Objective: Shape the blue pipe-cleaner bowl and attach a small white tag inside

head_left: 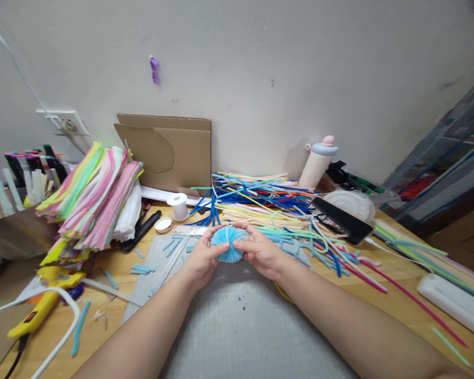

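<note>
A round, fluffy light-blue pom-pom of pipe cleaners (227, 244) is held up between my two hands over the grey cutting mat (237, 326). My left hand (205, 258) grips its left side, thumb on the front face. From the right, my right hand (260, 252) holds it the same way, and both thumbs meet near the centre. Fingers behind it are partly hidden. Cut blue pipe cleaner pieces (142, 269) lie on the mat to the left.
A yellow glue gun (43, 300) with its cable lies at left, near bundled pastel pipe cleaners (98, 200). Loose pipe cleaners (256, 195) pile up behind my hands. A phone (343, 221), bottle (319, 160), white spool (177, 206) and white power strip (454, 305) also occupy the table.
</note>
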`<action>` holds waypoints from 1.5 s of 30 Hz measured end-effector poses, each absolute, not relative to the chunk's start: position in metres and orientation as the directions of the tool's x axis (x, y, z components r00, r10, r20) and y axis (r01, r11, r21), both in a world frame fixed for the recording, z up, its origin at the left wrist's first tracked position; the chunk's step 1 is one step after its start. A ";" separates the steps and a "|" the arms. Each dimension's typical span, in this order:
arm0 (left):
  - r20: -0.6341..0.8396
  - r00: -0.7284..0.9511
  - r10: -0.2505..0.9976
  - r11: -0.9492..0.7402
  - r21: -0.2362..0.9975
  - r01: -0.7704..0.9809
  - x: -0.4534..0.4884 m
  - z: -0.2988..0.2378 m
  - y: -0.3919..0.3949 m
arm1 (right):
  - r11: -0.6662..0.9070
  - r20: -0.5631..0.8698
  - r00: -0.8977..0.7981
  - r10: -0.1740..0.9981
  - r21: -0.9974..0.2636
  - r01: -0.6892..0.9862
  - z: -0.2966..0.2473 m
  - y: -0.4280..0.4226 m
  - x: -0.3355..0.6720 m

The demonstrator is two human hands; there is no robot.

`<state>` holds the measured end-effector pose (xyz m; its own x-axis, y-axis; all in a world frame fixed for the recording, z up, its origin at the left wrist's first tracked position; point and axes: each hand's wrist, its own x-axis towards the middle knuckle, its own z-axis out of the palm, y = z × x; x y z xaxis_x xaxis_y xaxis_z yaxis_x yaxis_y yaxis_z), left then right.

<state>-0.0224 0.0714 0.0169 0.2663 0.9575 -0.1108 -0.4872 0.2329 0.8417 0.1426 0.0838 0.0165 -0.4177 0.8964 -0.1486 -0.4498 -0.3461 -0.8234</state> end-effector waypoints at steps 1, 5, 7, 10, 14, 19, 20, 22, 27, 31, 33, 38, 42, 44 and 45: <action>-0.108 0.262 0.959 0.228 0.845 -0.485 -0.022 0.017 0.071 | -0.346 -0.148 -0.419 0.896 -0.825 -0.447 0.016 0.084 0.143; -0.104 0.251 0.962 0.215 0.856 -0.470 -0.022 0.017 0.071 | -0.349 -0.153 -0.419 0.895 -0.826 -0.442 0.016 0.084 0.143; -0.101 0.252 0.962 0.212 0.860 -0.465 -0.021 0.016 0.071 | -0.349 -0.158 -0.410 0.898 -0.824 -0.447 0.016 0.084 0.143; -0.097 0.257 0.962 0.210 0.862 -0.460 -0.020 0.016 0.070 | -0.354 -0.164 -0.405 0.900 -0.816 -0.457 0.015 0.084 0.142; -0.095 0.269 0.958 0.212 0.867 -0.450 -0.023 0.016 0.071 | -0.356 -0.155 -0.414 0.897 -0.809 -0.468 0.017 0.082 0.141; -0.120 0.346 0.930 0.268 0.867 -0.420 -0.029 0.019 0.072 | -0.381 -0.144 -0.473 0.869 -0.805 -0.454 0.020 0.079 0.139; -0.116 0.346 0.931 0.266 0.864 -0.427 -0.030 0.018 0.073 | -0.375 -0.141 -0.467 0.873 -0.805 -0.459 0.020 0.079 0.139; -0.092 0.324 0.942 0.241 0.856 -0.457 -0.029 0.017 0.074 | -0.335 -0.118 -0.423 0.898 -0.806 -0.487 0.019 0.080 0.138; -0.038 0.275 0.961 0.181 0.837 -0.517 -0.024 0.016 0.075 | -0.266 -0.064 -0.373 0.926 -0.809 -0.523 0.018 0.080 0.136; -0.056 0.290 0.955 0.206 0.831 -0.516 -0.024 0.018 0.074 | -0.279 -0.074 -0.396 0.915 -0.825 -0.491 0.018 0.081 0.137; -0.058 0.290 0.955 0.207 0.831 -0.516 -0.024 0.018 0.073 | -0.264 -0.069 -0.383 0.921 -0.834 -0.485 0.017 0.081 0.137; -0.052 0.294 0.955 0.202 0.838 -0.507 -0.022 0.019 0.072 | -0.233 -0.045 -0.370 0.928 -0.846 -0.480 0.015 0.081 0.136; -0.046 0.300 0.953 0.201 0.835 -0.511 -0.022 0.021 0.069 | -0.229 -0.025 -0.394 0.919 -0.847 -0.480 0.017 0.080 0.137; -0.047 0.303 0.952 0.206 0.829 -0.520 -0.022 0.021 0.069 | -0.227 -0.014 -0.407 0.913 -0.847 -0.481 0.019 0.079 0.138; -0.047 0.305 0.951 0.209 0.825 -0.525 -0.022 0.020 0.069 | -0.226 -0.010 -0.410 0.912 -0.846 -0.482 0.019 0.079 0.139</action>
<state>-0.0216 0.0686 0.0198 0.3048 0.9512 -0.0473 -0.5248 0.2092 0.8251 0.1386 0.0786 0.0194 -0.4103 0.9119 -0.0096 -0.4823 -0.2259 -0.8464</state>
